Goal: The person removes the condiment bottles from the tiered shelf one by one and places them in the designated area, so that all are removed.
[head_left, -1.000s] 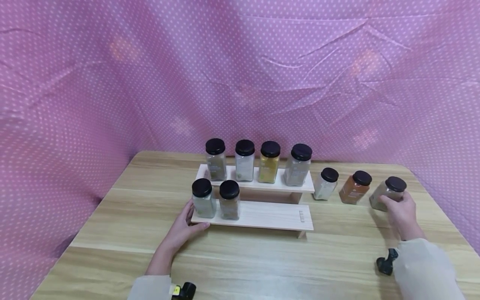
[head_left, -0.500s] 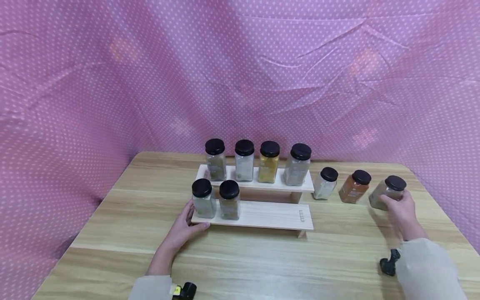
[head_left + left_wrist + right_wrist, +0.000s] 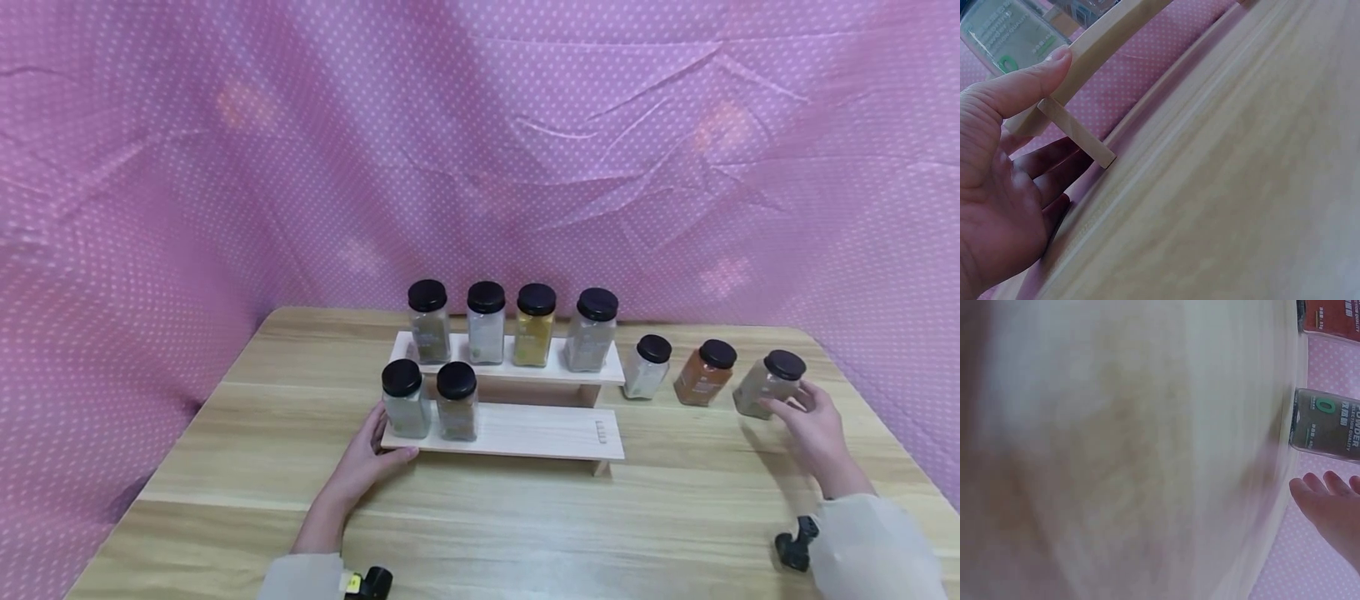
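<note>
A two-tier wooden spice rack [image 3: 540, 427] stands mid-table. My left hand [image 3: 362, 460] grips the left end of its lower tier; in the left wrist view, the thumb [image 3: 1047, 72] lies on the board's front edge and the other fingers reach in by the leg. At the far right, a spice jar of grey-brown powder [image 3: 761, 393] stands on the table with its black lid on. My right hand [image 3: 816, 427] is beside this jar, fingers loosely extended. The right wrist view shows a gap between those fingertips [image 3: 1313, 482] and the jar.
Several black-lidded jars [image 3: 532, 340] line the upper tier. Two more, one pale [image 3: 406, 412] and one brown [image 3: 458, 417], stand at the lower tier's left. A white jar [image 3: 646, 375] and an orange-red jar [image 3: 702, 382] stand on the table right of the rack.
My right hand has let go of the grey-brown jar and drawn back slightly to the right. The jar stays standing where it was. My left hand keeps its place on the rack.
</note>
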Motion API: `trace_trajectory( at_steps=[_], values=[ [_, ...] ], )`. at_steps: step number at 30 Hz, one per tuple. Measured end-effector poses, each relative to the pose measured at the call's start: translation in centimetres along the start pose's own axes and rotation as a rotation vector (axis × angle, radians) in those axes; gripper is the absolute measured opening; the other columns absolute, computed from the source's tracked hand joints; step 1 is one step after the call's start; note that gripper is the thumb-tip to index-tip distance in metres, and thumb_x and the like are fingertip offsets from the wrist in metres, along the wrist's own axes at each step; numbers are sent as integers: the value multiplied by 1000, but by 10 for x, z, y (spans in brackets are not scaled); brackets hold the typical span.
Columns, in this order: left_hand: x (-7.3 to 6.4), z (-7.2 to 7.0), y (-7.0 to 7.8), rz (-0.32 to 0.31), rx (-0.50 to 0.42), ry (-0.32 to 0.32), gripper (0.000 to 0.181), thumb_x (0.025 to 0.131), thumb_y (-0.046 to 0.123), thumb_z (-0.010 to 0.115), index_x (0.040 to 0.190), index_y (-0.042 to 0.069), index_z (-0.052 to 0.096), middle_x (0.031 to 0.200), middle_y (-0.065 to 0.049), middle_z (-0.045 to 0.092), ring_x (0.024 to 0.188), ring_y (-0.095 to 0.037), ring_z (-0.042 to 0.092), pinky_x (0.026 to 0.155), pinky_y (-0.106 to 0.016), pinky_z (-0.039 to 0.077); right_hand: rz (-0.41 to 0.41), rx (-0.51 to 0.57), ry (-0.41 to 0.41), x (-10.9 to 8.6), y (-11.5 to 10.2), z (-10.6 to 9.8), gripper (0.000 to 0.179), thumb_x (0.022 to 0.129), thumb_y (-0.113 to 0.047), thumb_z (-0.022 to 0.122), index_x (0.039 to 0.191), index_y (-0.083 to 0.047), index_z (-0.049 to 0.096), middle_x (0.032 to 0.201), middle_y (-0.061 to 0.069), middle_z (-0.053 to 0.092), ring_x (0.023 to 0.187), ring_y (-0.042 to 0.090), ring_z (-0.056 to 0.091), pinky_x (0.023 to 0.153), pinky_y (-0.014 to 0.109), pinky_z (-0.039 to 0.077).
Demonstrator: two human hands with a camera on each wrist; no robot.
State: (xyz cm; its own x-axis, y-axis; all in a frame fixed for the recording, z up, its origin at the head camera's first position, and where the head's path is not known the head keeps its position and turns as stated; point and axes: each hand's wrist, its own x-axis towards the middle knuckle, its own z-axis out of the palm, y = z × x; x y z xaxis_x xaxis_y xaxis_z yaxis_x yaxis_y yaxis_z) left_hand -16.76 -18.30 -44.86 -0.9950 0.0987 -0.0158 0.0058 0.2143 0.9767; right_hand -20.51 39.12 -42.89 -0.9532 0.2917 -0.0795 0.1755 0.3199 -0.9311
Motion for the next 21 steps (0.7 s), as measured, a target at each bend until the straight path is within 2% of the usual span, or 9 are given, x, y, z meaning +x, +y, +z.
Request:
trace_trajectory(
  at_steps=[2, 6, 9, 13, 15, 16, 19, 21],
  values=[
    [0, 0, 0, 6, -4, -2, 89, 68, 20, 73, 137, 14, 17, 140, -14, 14, 127, -28, 12, 100, -42, 10, 19, -2, 6, 1, 4, -2, 86, 82, -32, 57, 137, -4, -3, 140, 22, 2, 125, 34, 9, 100, 41, 15],
    [0, 0, -1, 15, -13, -8, 87, 69, 18, 72, 137, 13, 17, 140, -14, 17, 127, -26, 12, 101, -42, 9, 27, -1, -11, -2, 7, -4, 89, 81, -34, 58, 137, -6, -5, 140, 22, 1, 125, 35, 9, 99, 45, 15],
    [1, 0, 0, 22, -21, -9, 85, 70, 16, 72, 137, 13, 18, 140, -14, 18, 127, -26, 13, 101, -41, 10, -6, -4, -35, -8, 8, -4, 87, 83, -32, 57, 136, -3, -5, 138, 26, 1, 122, 41, 10, 95, 52, 16],
    [0, 1, 2, 18, -22, -9, 85, 71, 15, 71, 137, 13, 18, 139, -15, 18, 126, -26, 14, 101, -41, 10, -19, -59, -28, -11, 14, -6, 86, 83, -32, 56, 137, -6, -5, 138, 26, 4, 123, 36, 14, 94, 33, 30],
    [-1, 1, 3, 12, -20, -8, 85, 71, 16, 71, 137, 14, 17, 139, -15, 18, 126, -26, 14, 101, -41, 10, -30, -67, -28, -11, 17, -7, 86, 83, -32, 56, 137, -6, -5, 138, 27, 4, 123, 36, 14, 94, 32, 30],
    [-1, 1, 3, 10, -17, -8, 85, 71, 16, 71, 137, 14, 17, 139, -15, 18, 126, -26, 14, 101, -40, 10, -30, -91, -18, -11, 20, -7, 86, 83, -33, 57, 138, -7, -4, 138, 26, 6, 124, 34, 15, 93, 28, 32],
    [-1, 0, 3, 8, -13, -6, 85, 70, 17, 72, 137, 14, 18, 139, -15, 18, 126, -25, 14, 101, -40, 10, -41, -95, -5, -9, 28, -9, 87, 82, -34, 58, 138, -9, -4, 138, 26, 6, 123, 36, 15, 96, 42, 24],
    [-1, 0, 3, 11, -13, -6, 85, 70, 16, 72, 137, 14, 18, 139, -15, 18, 126, -25, 14, 101, -40, 10, -42, -99, 7, -4, 38, -12, 87, 81, -36, 58, 139, -14, -3, 139, 25, 7, 124, 35, 16, 96, 46, 23]
  ],
)
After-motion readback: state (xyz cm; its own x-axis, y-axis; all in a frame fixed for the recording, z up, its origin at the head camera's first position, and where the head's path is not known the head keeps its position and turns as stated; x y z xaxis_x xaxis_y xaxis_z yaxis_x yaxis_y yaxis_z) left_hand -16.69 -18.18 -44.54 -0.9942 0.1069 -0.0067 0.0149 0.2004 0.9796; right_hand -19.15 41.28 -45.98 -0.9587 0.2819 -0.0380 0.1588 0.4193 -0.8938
